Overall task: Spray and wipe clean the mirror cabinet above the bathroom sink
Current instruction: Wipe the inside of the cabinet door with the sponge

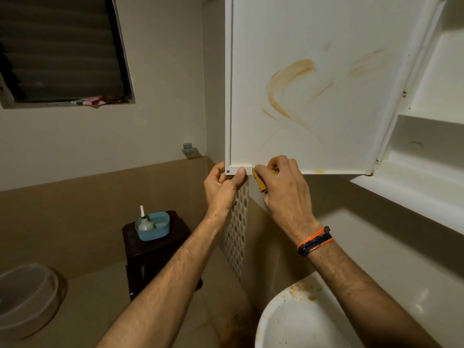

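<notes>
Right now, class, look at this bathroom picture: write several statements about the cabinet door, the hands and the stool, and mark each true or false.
1. The cabinet door hangs open. True.
2. Its inner face is spotless. False: orange-brown smears cross it.
3. The left hand holds the door's lower corner. True.
4. The right hand holds a spray bottle. False: it grips a yellow cloth at the door's bottom edge.
5. A blue container sits on the dark stool. True.

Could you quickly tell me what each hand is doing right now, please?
Left hand: grips the bottom corner of the open cabinet door.
Right hand: holds a yellow cloth against the door's lower edge.
</notes>
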`<state>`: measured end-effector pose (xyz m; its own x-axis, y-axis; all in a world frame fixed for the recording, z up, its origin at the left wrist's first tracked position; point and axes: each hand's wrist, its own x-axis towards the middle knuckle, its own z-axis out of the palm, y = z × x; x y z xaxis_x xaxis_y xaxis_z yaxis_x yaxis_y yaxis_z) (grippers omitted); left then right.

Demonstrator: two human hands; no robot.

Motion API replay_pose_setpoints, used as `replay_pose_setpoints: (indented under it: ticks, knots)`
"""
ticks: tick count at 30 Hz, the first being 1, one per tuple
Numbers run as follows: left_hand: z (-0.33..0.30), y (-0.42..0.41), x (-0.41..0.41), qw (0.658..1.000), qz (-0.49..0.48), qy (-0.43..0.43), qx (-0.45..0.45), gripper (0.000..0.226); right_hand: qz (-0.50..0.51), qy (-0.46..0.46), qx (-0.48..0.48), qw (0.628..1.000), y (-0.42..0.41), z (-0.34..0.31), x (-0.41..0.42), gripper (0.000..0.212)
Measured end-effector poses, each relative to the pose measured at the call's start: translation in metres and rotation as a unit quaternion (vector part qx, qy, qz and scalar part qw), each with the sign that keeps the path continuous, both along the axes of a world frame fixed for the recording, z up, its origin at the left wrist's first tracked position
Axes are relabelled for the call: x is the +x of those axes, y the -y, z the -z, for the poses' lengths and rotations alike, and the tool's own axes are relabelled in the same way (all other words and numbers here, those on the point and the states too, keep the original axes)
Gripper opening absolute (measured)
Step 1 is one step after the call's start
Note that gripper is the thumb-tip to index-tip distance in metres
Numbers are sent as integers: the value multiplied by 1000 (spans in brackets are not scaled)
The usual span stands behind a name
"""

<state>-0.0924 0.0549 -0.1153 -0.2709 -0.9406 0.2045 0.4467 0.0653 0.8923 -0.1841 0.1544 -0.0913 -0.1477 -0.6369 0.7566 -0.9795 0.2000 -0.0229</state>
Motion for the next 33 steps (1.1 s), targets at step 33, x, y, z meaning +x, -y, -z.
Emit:
replay_pose_setpoints:
  ticks: [33]
  knots:
    - [5, -21, -22, 989, 62, -104, 81, 18, -73, -82, -126, 986, 7, 15, -13, 18]
